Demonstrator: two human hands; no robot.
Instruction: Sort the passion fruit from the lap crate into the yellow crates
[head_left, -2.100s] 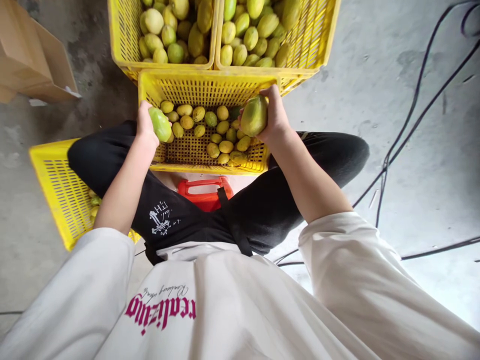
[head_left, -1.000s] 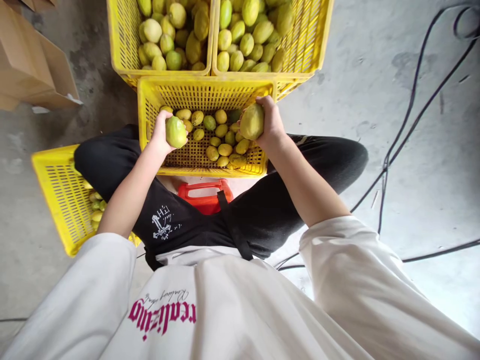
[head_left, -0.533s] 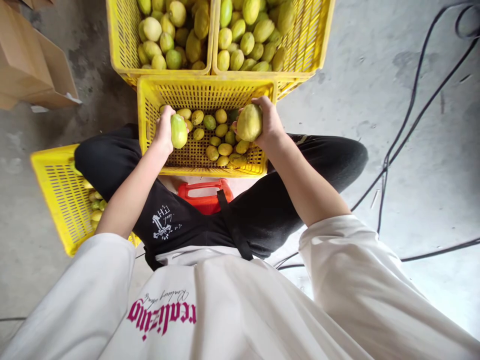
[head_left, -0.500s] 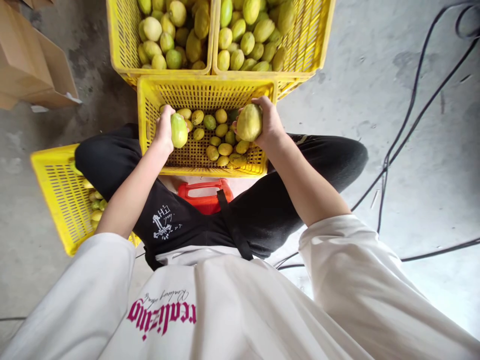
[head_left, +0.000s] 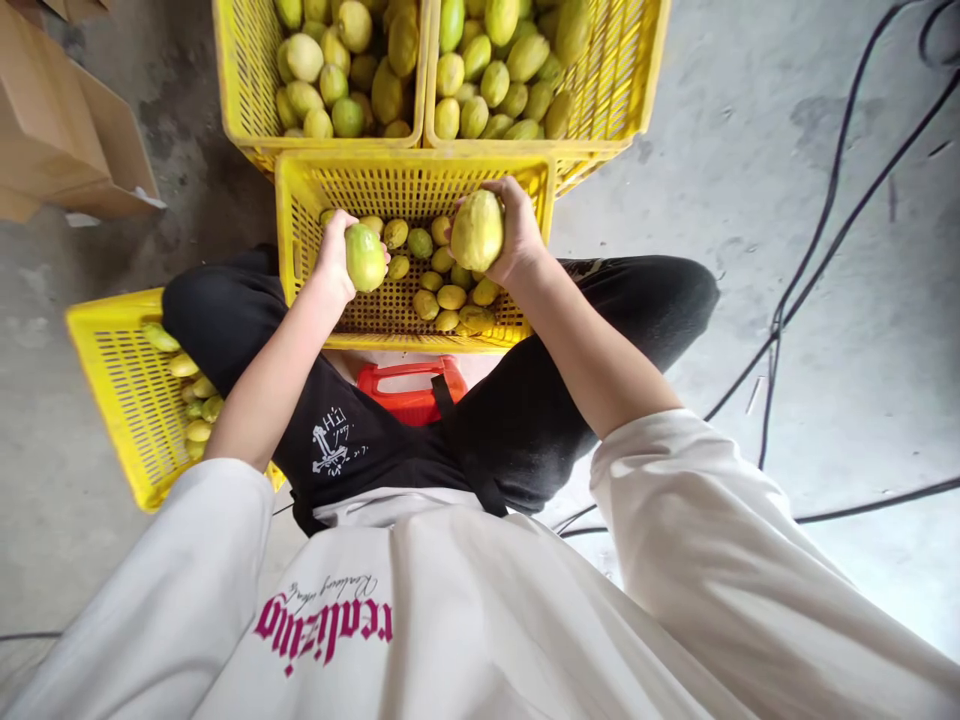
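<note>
My left hand [head_left: 334,252] is closed round a smooth green-yellow oval fruit [head_left: 365,260], over the left half of the near yellow crate [head_left: 416,342]. Over the crate's right half, my right hand [head_left: 523,232] grips a larger, paler yellow oval fruit [head_left: 478,232] with faint ridges. Below both hands, several smaller yellow-green fruits [head_left: 451,297] lie loose on the crate's slotted floor. The fruit in my right hand hides some of them.
Beyond the near crate, a far left crate [head_left: 322,143] and a far right crate [head_left: 645,70] are heaped with similar fruit. Another yellow crate [head_left: 105,350] stands by my left leg. A red plastic object [head_left: 409,405] sits between my legs. Cardboard [head_left: 52,120] lies far left; black cables [head_left: 832,200] cross the right floor.
My right hand has moved left and slightly away from me with the larger fruit. My left hand has shifted slightly right, its fruit turned. The two fruits are closer together.
</note>
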